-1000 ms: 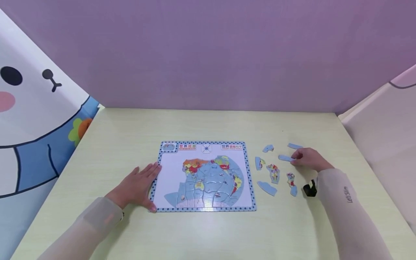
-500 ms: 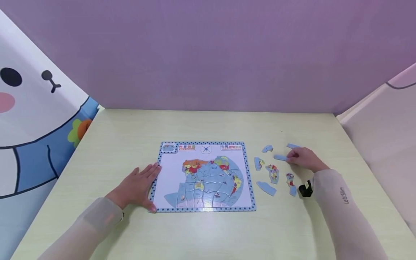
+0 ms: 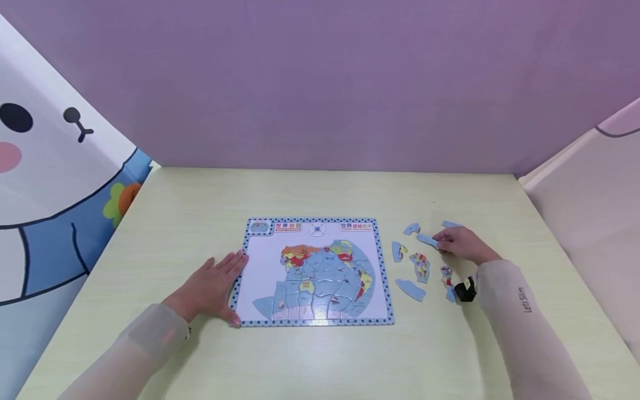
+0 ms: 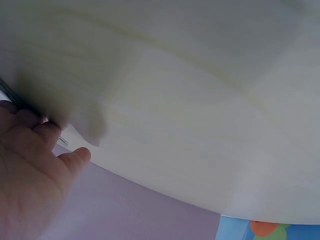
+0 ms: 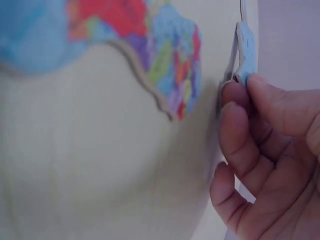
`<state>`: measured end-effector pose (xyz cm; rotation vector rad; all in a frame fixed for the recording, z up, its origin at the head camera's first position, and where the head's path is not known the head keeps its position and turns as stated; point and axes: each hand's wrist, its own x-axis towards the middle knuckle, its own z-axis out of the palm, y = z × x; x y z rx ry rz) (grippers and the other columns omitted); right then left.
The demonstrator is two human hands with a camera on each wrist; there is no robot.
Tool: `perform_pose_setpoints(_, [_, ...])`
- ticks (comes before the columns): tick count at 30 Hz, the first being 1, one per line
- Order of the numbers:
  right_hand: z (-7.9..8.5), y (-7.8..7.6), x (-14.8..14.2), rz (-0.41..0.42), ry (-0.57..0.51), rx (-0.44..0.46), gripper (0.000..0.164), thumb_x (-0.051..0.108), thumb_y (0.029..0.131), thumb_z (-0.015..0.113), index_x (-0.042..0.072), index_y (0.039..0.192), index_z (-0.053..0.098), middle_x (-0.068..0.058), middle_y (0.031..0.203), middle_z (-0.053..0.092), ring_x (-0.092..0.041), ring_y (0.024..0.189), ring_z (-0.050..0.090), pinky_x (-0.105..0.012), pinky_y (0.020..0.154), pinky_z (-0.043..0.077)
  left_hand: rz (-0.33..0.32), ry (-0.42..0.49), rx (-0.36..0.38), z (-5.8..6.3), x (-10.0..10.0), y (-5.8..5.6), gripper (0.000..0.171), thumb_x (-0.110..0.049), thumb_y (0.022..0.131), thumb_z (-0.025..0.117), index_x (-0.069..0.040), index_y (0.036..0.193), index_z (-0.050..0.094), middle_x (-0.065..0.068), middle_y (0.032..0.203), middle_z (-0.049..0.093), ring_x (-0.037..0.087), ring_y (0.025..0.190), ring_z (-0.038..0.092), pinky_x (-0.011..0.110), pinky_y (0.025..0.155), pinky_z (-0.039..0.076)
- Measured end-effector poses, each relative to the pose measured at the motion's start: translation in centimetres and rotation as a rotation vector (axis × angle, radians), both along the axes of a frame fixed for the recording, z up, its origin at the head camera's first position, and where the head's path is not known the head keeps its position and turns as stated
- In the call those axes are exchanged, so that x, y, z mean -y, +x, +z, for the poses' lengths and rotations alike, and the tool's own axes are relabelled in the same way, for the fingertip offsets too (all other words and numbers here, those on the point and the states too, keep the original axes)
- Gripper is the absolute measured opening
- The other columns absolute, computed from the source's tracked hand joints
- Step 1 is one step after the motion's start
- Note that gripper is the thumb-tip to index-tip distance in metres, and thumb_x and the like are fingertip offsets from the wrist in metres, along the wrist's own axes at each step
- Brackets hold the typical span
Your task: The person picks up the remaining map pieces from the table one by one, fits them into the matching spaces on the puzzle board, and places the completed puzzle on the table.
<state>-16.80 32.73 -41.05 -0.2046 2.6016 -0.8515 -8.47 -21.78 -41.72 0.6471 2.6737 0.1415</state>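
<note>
A world map jigsaw board (image 3: 260,266) with a dotted blue border lies flat, its map partly filled with pieces. My left hand (image 3: 209,289) rests with spread fingers along the board's left edge; the left wrist view catches part of this hand (image 4: 35,160). To the right of the board, my right hand (image 3: 465,244) pinches a narrow blue puzzle piece (image 3: 428,240) between thumb and fingers. In the right wrist view the piece (image 5: 246,47) is tilted up off the table. A multicoloured piece (image 5: 175,65) lies large in front of that hand.
Loose pieces lie between board and right hand: a blue one (image 3: 411,290), a multicoloured one (image 3: 421,266), a small one (image 3: 412,228) and several others. Another blue strip (image 3: 451,224) lies behind the right hand. A purple partition (image 3: 330,83) closes off the table's (image 3: 310,361) far edge.
My right hand has shifted left with the blue piece, which has turned and now tilts down toward the right. The left hand and the board have stayed put.
</note>
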Motion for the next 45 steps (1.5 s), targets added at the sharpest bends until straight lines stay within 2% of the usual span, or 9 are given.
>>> perform_pose_setpoints(7, [0.7, -0.2, 0.8, 0.006, -0.003, 0.033, 0.027, 0.006, 0.096, 0.053, -0.013, 0.114, 0.06, -0.004, 0.082, 0.065, -0.018, 0.075, 0.055, -0.031, 0.07, 0.046, 0.003, 0.002, 0.002, 0.1, 0.0, 0.2, 0.131, -0.066, 0.053, 0.082, 0.005, 0.148, 0.024, 0.022, 0.153, 0.025, 0.042, 0.141, 0.019, 0.065, 0.108, 0.016])
perform_pose_setpoints(12, [1.1, -0.3, 1.7, 0.043, -0.011, 0.006, 0.027, 0.006, 0.096, 0.053, -0.013, 0.113, 0.062, -0.006, 0.082, 0.064, -0.019, 0.077, 0.054, -0.032, 0.07, 0.045, 0.006, 0.002, 0.004, 0.3, 0.0, 0.3, 0.131, -0.066, 0.053, 0.081, 0.005, 0.148, 0.025, 0.022, 0.153, 0.025, 0.042, 0.141, 0.019, 0.065, 0.108, 0.016])
perform_pose_setpoints(16, [1.2, -0.4, 2.3, 0.06, -0.005, -0.002, 0.028, 0.008, 0.096, 0.053, -0.011, 0.114, 0.062, -0.005, 0.084, 0.066, -0.018, 0.081, 0.055, -0.034, 0.076, 0.044, 0.008, 0.001, 0.002, 0.3, 0.0, 0.4, 0.131, -0.066, 0.053, 0.081, 0.005, 0.148, 0.025, 0.022, 0.153, 0.026, 0.042, 0.141, 0.019, 0.065, 0.108, 0.016])
perform_pose_setpoints(21, [1.3, -0.5, 3.2, 0.091, -0.042, -0.014, 0.029, 0.008, 0.095, 0.053, -0.011, 0.115, 0.062, -0.015, 0.095, 0.068, -0.023, 0.088, 0.057, -0.041, 0.083, 0.044, 0.013, 0.007, 0.002, 0.3, 0.0, 0.4, 0.131, -0.065, 0.053, 0.082, 0.004, 0.148, 0.025, 0.021, 0.154, 0.026, 0.041, 0.141, 0.019, 0.065, 0.109, 0.015])
perform_pose_setpoints(23, [1.4, -0.5, 3.6, 0.097, -0.063, -0.011, 0.028, 0.007, 0.095, 0.053, -0.011, 0.115, 0.062, -0.015, 0.098, 0.067, -0.023, 0.089, 0.057, -0.04, 0.083, 0.045, 0.015, 0.006, 0.003, 0.3, 0.0, 0.4, 0.131, -0.064, 0.053, 0.082, 0.004, 0.148, 0.024, 0.021, 0.154, 0.025, 0.041, 0.142, 0.019, 0.065, 0.109, 0.015])
perform_pose_setpoints(31, [1.3, -1.1, 5.8, 0.124, -0.106, 0.009, 0.025, 0.004, 0.095, 0.051, -0.01, 0.112, 0.063, -0.006, 0.084, 0.066, -0.018, 0.079, 0.056, -0.035, 0.079, 0.046, 0.02, -0.012, 0.009, 0.3, -0.1, 0.3, 0.131, -0.065, 0.053, 0.082, 0.003, 0.149, 0.025, 0.021, 0.154, 0.025, 0.04, 0.142, 0.019, 0.065, 0.109, 0.015])
perform_pose_setpoints(39, [1.2, -1.7, 8.3, 0.125, -0.124, 0.041, 0.028, 0.006, 0.097, 0.049, -0.01, 0.116, 0.061, -0.01, 0.091, 0.066, -0.021, 0.083, 0.057, -0.037, 0.082, 0.045, 0.024, -0.015, 0.012, 0.2, -0.1, 0.1, 0.13, -0.064, 0.053, 0.082, 0.003, 0.149, 0.025, 0.02, 0.154, 0.026, 0.04, 0.142, 0.019, 0.065, 0.109, 0.015])
perform_pose_setpoints(45, [1.0, -2.1, 9.8, 0.131, -0.125, 0.059, 0.026, 0.007, 0.098, 0.049, -0.007, 0.115, 0.063, -0.013, 0.098, 0.065, -0.02, 0.081, 0.055, -0.032, 0.077, 0.044, 0.018, -0.018, 0.021, 0.6, -0.3, 0.0, 0.129, -0.063, 0.054, 0.082, 0.003, 0.149, 0.024, 0.02, 0.154, 0.026, 0.04, 0.142, 0.019, 0.065, 0.109, 0.015])
